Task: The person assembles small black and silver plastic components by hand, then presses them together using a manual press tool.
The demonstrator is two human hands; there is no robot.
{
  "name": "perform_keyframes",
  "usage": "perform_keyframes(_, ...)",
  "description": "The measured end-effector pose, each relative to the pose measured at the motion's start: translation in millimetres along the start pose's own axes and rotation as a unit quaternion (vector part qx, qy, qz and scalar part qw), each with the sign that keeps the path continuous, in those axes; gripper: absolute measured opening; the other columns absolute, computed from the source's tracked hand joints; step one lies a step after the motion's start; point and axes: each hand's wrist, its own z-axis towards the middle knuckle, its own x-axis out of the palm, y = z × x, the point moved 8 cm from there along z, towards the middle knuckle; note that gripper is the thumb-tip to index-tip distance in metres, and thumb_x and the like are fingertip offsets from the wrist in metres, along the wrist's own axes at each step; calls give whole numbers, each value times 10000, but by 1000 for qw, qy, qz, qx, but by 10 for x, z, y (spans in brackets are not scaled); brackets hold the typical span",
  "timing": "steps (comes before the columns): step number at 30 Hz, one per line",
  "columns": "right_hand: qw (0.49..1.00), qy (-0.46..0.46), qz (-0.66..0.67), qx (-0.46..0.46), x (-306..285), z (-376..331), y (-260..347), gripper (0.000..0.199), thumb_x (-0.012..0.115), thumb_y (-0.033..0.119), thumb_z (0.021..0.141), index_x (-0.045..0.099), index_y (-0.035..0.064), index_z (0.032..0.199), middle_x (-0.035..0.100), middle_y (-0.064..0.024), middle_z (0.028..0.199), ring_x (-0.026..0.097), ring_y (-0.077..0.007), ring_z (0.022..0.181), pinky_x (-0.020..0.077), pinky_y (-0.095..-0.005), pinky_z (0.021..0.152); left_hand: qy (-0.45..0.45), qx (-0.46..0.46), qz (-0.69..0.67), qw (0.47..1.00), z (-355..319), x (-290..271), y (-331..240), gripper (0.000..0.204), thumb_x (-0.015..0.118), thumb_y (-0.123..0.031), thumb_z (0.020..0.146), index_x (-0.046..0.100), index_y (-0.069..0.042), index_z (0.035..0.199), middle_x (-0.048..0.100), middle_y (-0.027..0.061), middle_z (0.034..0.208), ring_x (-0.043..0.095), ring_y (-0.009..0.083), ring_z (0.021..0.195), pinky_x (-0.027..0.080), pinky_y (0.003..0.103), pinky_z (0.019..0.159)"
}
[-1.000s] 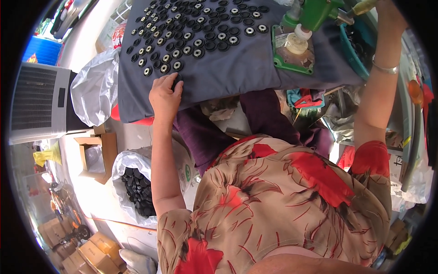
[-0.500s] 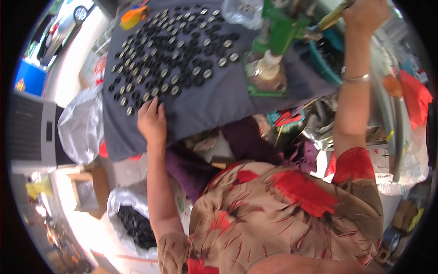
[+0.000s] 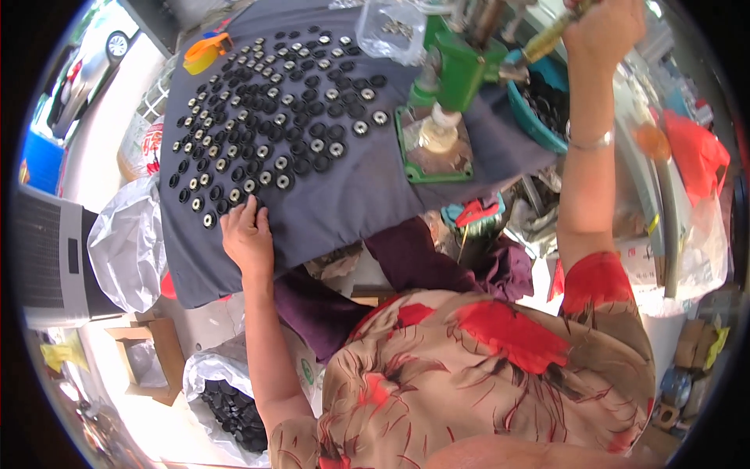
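In the head view, the left hand [image 3: 248, 238] is at the near edge of a spread of black rings [image 3: 321, 163], many with pale metal centres, on a dark grey cloth [image 3: 351, 195]. Its fingers point away from the person, slightly parted — whether they pinch a ring, I cannot tell. The right hand [image 3: 603, 35], raised at upper right, is curled around the yellowish lever handle [image 3: 548, 41] of a green press [image 3: 461, 74], which stands on the cloth to the right of the rings. Just right of the press, a teal basin [image 3: 522, 121] holds dark pieces; left of its upper part lies a clear plastic bag [image 3: 379, 45] with small metal parts. A yellow-orange object [image 3: 201, 59] sits beyond the rings — at the cloth's far left.
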Motion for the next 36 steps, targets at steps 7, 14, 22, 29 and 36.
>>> perform_keyframes(7,998,52,35,-9,52,12,-51,200,526,219,954,565,67,829,488,18,622,432,-62,451,343,-209,390,41,-22,-255,966,324,46,-1015,390,789,-79,752,682,-39,1125,684,81,922,609,176,800,499,301,759)
perform_keyframes(14,996,44,79,2,49,-9,-70,200,566,201,938,556,79,779,465,34,605,408,-53,454,347,-212,394,101,79,-361,924,611,534,-2249,629,807,-103,677,543,-42,1245,667,114,931,619,297,865,507,406,756)
perform_keyframes(22,994,58,95,0,23,4,-52,185,566,183,937,570,56,802,464,29,600,414,-57,452,340,-214,389,134,79,-352,923,683,778,-2590,677,798,-100,679,492,-30,1279,673,109,944,606,320,943,497,433,802)
perform_keyframes(29,990,76,103,-64,-186,-255,218,187,547,178,952,576,30,843,489,7,607,448,-71,474,365,-216,421,128,66,-356,923,717,857,-2577,714,796,-116,685,460,-25,1309,683,118,979,602,331,975,493,439,818)
perform_keyframes(36,989,88,47,-109,-474,-946,609,239,456,223,993,568,18,938,541,-47,695,517,-122,576,437,-267,529,135,58,-365,919,718,896,-2552,769,792,-132,695,404,-25,1351,684,127,1009,609,345,992,491,446,833)
